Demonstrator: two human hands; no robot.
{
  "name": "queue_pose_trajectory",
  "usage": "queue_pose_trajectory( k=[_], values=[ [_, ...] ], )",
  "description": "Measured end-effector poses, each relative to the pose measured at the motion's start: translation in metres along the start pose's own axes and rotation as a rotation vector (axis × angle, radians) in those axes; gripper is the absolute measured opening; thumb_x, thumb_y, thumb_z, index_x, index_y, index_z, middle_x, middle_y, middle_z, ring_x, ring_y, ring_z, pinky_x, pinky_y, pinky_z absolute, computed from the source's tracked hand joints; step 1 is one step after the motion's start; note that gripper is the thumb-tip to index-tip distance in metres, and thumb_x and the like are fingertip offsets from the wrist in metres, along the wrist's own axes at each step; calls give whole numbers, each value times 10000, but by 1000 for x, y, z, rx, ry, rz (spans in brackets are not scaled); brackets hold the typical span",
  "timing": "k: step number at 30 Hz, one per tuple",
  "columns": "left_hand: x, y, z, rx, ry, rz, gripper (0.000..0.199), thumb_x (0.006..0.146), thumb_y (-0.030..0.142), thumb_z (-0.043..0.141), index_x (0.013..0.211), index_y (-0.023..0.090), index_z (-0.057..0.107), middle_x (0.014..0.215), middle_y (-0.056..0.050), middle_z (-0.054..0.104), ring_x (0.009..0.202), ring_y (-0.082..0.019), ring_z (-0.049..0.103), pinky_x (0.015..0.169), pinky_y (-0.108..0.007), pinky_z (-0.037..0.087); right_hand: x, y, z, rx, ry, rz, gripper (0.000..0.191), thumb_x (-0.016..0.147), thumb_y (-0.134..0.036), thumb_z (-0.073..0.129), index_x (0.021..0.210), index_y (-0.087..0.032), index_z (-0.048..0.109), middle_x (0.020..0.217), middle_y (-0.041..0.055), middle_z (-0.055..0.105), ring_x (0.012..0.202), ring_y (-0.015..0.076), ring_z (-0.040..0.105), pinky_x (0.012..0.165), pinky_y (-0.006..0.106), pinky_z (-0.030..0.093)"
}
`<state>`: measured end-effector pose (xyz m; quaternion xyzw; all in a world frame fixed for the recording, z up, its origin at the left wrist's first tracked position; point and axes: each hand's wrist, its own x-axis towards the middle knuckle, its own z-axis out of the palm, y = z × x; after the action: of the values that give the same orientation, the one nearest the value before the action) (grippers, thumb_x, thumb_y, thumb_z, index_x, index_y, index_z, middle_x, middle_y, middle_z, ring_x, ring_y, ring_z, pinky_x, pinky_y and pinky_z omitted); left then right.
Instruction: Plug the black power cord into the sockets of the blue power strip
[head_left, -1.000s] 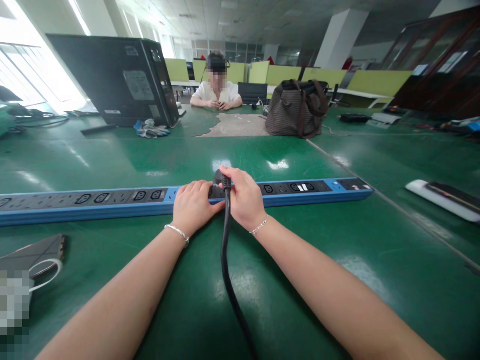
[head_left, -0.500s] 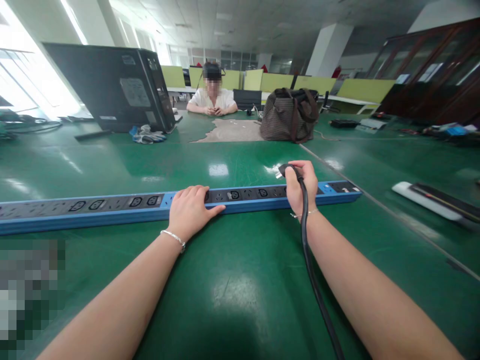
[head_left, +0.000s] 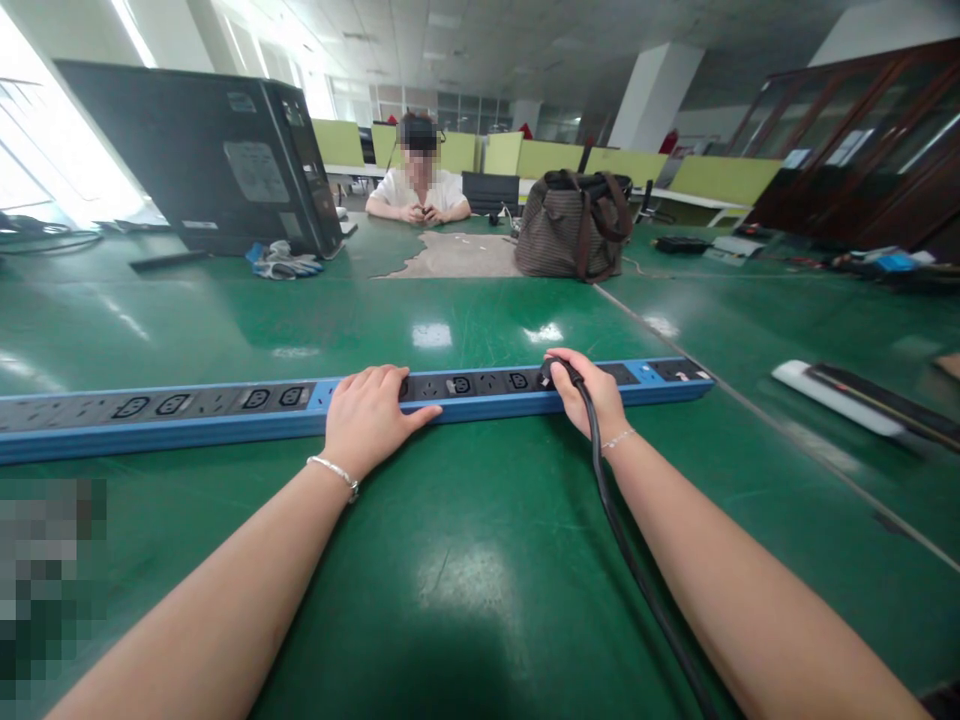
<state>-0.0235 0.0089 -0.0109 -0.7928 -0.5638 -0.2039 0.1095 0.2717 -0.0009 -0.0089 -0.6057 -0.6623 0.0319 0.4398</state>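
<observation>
A long blue power strip (head_left: 480,400) with black socket faces lies across the green table. My left hand (head_left: 367,415) grips it near the middle, fingers over the top and thumb along the near side. In my right hand (head_left: 589,390), closed around it, is a black power plug (head_left: 550,373), held low at the strip's sockets to the right of my left hand. Its prongs are out of sight, so I cannot tell whether they are in a socket. The plug's black cable (head_left: 619,530) runs down between my arms towards the near edge.
A black computer case (head_left: 195,165) and a pair of work gloves (head_left: 283,262) sit at the back left. Beyond the strip stands a brown bag (head_left: 570,228). Across the table sits another person (head_left: 418,185). A white and black bar-shaped object (head_left: 847,400) lies at right.
My right hand has lowered the plug from above the strip down to its sockets, and the metal prongs no longer show. My left hand keeps its hold; the view shifted slightly.
</observation>
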Motion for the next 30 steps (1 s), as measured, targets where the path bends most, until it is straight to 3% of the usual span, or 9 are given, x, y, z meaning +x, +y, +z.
queue_pose_trajectory(
  k=[11,17,25,30],
  values=[
    [0,1,0,1,7,1,630,783,660,498,1172,171,579,1173,-123,640,1124,-285,556,980,-399,366,1,-3,-3,-105,-84,-22,331,886,-358,460,1129,-243,654,1050,34,714,956,210,662,859,334,500],
    [0,0,0,-7,15,10,643,785,656,499,1172,149,578,1162,-131,642,1122,-290,555,973,-405,369,-1,-6,-4,-156,-82,26,327,890,-357,446,1111,-246,660,987,32,726,874,204,673,777,306,504],
    [-1,1,0,2,11,3,633,787,651,499,1178,160,578,1171,-128,640,1131,-288,551,982,-403,367,10,-19,-11,-460,-186,-189,279,900,-302,439,1035,-235,674,914,46,731,817,216,666,771,316,467],
    [-1,0,0,-2,5,4,629,786,651,499,1184,170,574,1179,-127,637,1135,-288,549,984,-408,367,7,-21,-6,-493,-155,-182,279,900,-301,443,1046,-239,672,883,43,734,775,207,671,741,306,468]
  ],
)
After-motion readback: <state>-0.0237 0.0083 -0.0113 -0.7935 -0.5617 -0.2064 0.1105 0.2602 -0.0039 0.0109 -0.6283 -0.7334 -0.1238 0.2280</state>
